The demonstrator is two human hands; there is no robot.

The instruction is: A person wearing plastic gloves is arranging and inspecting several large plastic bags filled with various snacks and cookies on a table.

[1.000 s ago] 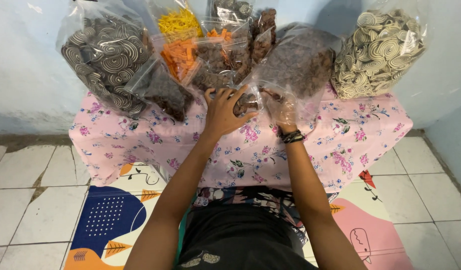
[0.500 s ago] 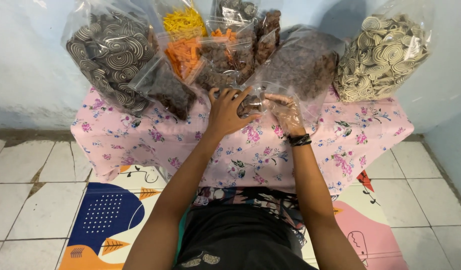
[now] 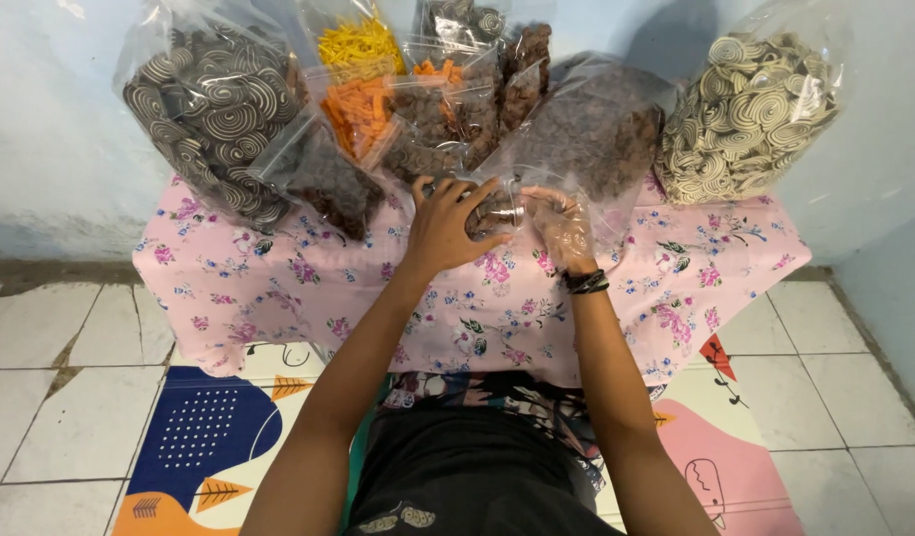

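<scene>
My left hand (image 3: 445, 224) rests with spread fingers on the mouth of a large clear plastic bag of dark brown snacks (image 3: 596, 129) that leans at the back of the low table. My right hand (image 3: 562, 226), covered by a thin clear plastic glove or film, reaches into the bag's opening, fingers curled on a few brown pieces. A black band sits on my right wrist. The bag's lower edge bunches between the two hands.
A pink floral cloth (image 3: 279, 288) covers the table. Behind stand bags of dark spiral snacks (image 3: 214, 99), orange sticks (image 3: 363, 104), yellow sticks (image 3: 358, 45), brown pieces (image 3: 447, 109) and pale spiral snacks (image 3: 750, 109). A patterned mat (image 3: 194, 437) lies on the tiled floor.
Both hands stay at the bag's mouth, with only small shifts of the fingers. My right hand has pushed slightly deeper into the opening.
</scene>
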